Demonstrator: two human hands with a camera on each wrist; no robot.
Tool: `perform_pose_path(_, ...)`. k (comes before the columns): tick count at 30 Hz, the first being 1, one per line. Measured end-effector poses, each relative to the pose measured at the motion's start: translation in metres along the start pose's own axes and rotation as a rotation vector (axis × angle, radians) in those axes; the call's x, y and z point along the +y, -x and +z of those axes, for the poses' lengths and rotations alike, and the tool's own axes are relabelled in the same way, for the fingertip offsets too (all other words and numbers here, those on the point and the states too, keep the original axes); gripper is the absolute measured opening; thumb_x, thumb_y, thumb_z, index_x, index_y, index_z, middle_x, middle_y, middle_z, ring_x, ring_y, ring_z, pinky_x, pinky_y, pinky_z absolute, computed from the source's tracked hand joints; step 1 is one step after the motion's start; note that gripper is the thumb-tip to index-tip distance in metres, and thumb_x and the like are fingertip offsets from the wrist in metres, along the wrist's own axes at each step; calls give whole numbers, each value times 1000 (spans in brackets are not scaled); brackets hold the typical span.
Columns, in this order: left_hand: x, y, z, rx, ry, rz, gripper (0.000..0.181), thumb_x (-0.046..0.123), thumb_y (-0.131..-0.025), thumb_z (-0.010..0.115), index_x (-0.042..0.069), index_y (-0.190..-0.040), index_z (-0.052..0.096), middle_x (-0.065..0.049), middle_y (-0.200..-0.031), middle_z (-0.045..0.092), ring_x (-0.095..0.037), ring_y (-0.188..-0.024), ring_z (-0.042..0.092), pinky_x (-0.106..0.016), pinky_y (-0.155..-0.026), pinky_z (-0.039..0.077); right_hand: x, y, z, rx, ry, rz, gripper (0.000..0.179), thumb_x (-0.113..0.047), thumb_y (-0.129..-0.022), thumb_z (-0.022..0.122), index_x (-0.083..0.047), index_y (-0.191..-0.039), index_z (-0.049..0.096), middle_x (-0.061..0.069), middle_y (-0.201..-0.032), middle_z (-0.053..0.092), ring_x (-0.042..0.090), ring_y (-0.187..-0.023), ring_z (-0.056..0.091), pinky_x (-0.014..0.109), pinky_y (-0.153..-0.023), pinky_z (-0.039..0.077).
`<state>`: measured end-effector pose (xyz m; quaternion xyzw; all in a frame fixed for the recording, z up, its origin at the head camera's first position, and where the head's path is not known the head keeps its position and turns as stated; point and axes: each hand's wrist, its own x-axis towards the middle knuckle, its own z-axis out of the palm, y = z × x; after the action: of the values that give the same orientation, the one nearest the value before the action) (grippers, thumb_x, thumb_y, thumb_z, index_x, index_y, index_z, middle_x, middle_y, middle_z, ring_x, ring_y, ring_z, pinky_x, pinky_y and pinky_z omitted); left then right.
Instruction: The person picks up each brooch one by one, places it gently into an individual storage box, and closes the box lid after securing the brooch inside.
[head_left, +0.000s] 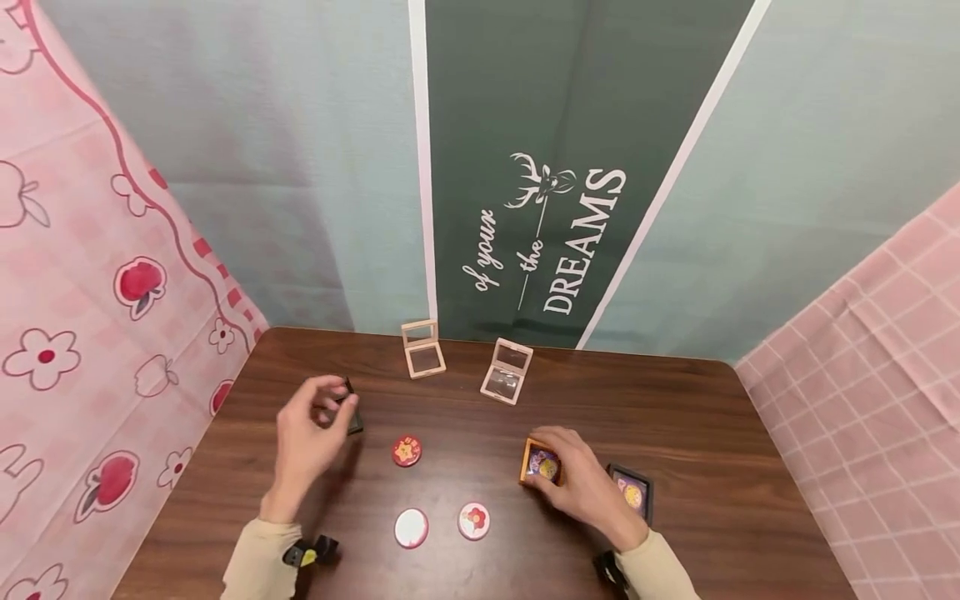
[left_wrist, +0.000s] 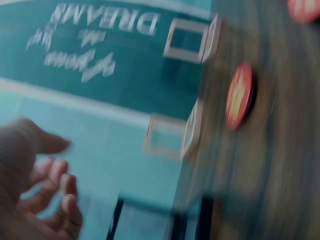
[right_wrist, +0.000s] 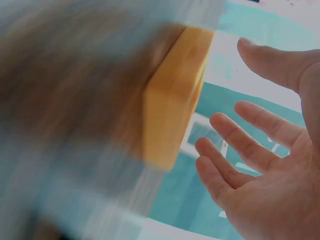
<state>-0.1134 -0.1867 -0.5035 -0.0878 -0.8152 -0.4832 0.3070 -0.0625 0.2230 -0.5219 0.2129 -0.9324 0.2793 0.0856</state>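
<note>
My right hand (head_left: 581,479) spreads its thumb and fingers about an orange display case (head_left: 523,462) that holds a badge with a yellow and purple picture. In the right wrist view, the fingers are extended and stand off from the blurred orange case (right_wrist: 175,100). At the left, my left hand (head_left: 307,429) hovers over an open black case (head_left: 355,425), partly hiding it. The left wrist view shows loosely bent fingers with nothing between them, apart from the black case (left_wrist: 150,206).
Two pale pink cases (head_left: 424,372) (head_left: 489,392) stand open at the back. In the middle lie a red star badge (head_left: 407,451), a white badge (head_left: 412,528) and a red-flower badge (head_left: 474,521). A black case (head_left: 649,500) with a purple and yellow picture lies beside my right wrist.
</note>
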Motion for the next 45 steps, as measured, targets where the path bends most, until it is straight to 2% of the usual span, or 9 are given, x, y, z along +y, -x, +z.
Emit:
perform_pose_path(4, -22, -8, -18, 87, -18, -17, 39, 2, -86, 85, 1, -122, 69, -13, -104, 73, -17, -76, 60, -15, -66, 43, -14, -17, 9, -7, -25, -57, 53, -22, -87, 90, -5, -133, 70, 5, -134, 70, 22, -124, 64, 47, -102, 56)
perform_pose_path(9, -45, -11, -29, 49, -81, -116, 55, 11, -87, 86, -2, -133, 60, -18, -122, 66, -26, -86, 59, -17, -73, 42, -29, -36, 22, -39, -90, -106, 47, -20, -91, 87, -8, -133, 69, 7, -132, 70, 21, -124, 67, 47, -103, 56)
perform_pose_path(13, -62, -6, -34, -101, -114, -262, 57, 18, -92, 84, 1, -139, 57, -19, -134, 63, -31, -102, 62, -22, -83, 47, -41, -49, 34, -84, -169, -144, 46, -17, -91, 86, -7, -133, 69, 11, -127, 73, 23, -119, 70, 45, -101, 58)
perform_pose_path(17, -73, -2, -36, -321, -142, -375, 69, 24, -95, 83, 1, -150, 47, -26, -140, 57, -42, -119, 61, -47, -98, 52, -51, -60, 48, -165, -214, -161, 46, -16, -93, 84, -2, -134, 68, 12, -124, 73, 27, -112, 72, 44, -97, 59)
perform_pose_path(20, -78, 1, -36, -453, -160, -391, 81, 25, -91, 87, -1, -152, 40, -31, -138, 55, -47, -125, 58, -61, -103, 49, -59, -67, 59, -231, -217, -143, 46, -17, -95, 82, -1, -136, 68, 12, -122, 73, 26, -108, 71, 41, -94, 60)
perform_pose_path(23, -81, 3, -35, -514, -174, -366, 89, 23, -85, 93, -2, -151, 39, -32, -135, 58, -49, -126, 56, -64, -104, 48, -65, -74, 67, -281, -202, -114, 47, -18, -96, 81, -2, -137, 67, 10, -121, 72, 24, -106, 71, 37, -93, 60)
perform_pose_path(27, -81, 4, -35, -545, -187, -345, 92, 19, -78, 97, -2, -147, 41, -31, -130, 60, -49, -124, 54, -66, -103, 47, -73, -84, 74, -332, -172, -93, 49, -22, -96, 81, -1, -138, 66, 10, -121, 71, 22, -104, 70, 33, -91, 60)
perform_pose_path(37, -82, 4, -39, -563, -211, -389, 84, 19, -81, 96, -3, -142, 43, -33, -130, 58, -50, -124, 60, -65, -105, 49, -88, -112, 97, -431, -71, -63, 48, -29, -93, 84, -4, -132, 71, 4, -100, 61, 8, -85, 52, 21, -74, 48)
perform_pose_path(45, -82, 4, -37, -549, -195, -391, 81, 21, -77, 99, -2, -135, 48, -32, -128, 64, -47, -121, 66, -60, -104, 54, -92, -123, 107, -467, -6, -65, 44, -33, -95, 82, -12, -133, 73, 0, -104, 57, 9, -87, 48, 22, -76, 45)
